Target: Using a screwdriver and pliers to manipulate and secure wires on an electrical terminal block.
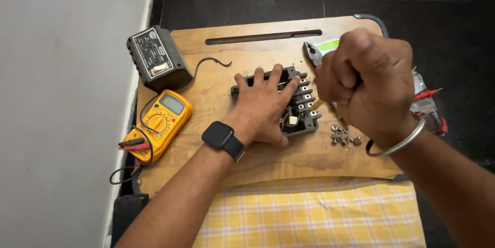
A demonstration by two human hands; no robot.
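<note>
My left hand lies flat with fingers spread on a dark grey terminal box in the middle of a wooden board. A black smartwatch is on that wrist. My right hand is clenched in a fist around a screwdriver; only its yellowish shaft shows, its tip at the box's row of terminals. A steel bangle hangs on the right wrist.
A yellow multimeter with red and black leads lies at the board's left, a black boxed unit behind it. Pliers with green handles lie behind my right hand. Several small screws sit right of the box. A yellow checked cloth lies in front.
</note>
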